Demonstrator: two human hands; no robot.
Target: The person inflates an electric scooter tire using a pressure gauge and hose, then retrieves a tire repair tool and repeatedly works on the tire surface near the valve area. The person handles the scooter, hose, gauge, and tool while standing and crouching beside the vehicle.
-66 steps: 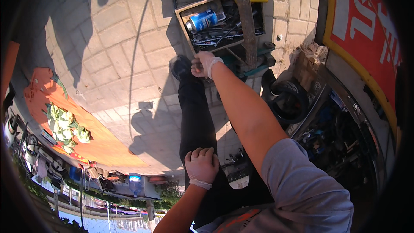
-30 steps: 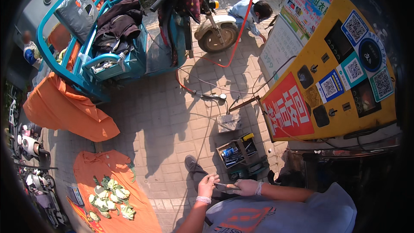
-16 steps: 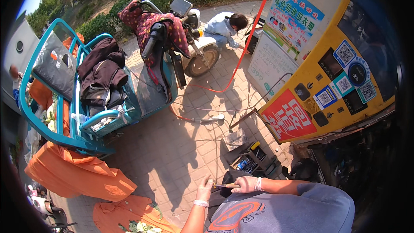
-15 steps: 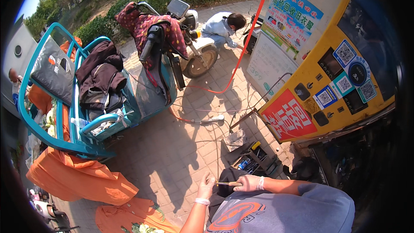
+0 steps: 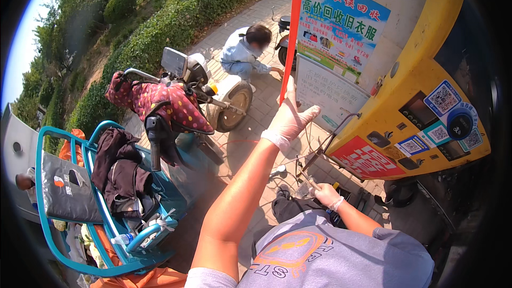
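My left hand (image 5: 290, 120), in a thin see-through glove, is raised in front of me at the lower part of a hanging red hose (image 5: 290, 37). Its thumb stands well apart and a finger stretches up along the hose; whether they touch I cannot tell. The hose disappears at the hand. Low on the right, my gloved right hand (image 5: 329, 196) is closed around a slim tool with a light wooden handle (image 5: 314, 184); its working end is hard to make out.
A yellow payment cabinet (image 5: 426, 133) stands right, beside a whiteboard (image 5: 322, 93) and a poster (image 5: 341, 26). At left is a blue cargo tricycle (image 5: 80, 270) with dark clothing (image 5: 125, 176). Another person (image 5: 242, 53) crouches beyond it. A shower-head-like nozzle (image 5: 278, 170) lies on the paving.
My left hand has left the tool's tip and risen forward to the red hose. The right hand keeps the tool and has moved slightly right. My view has shifted.
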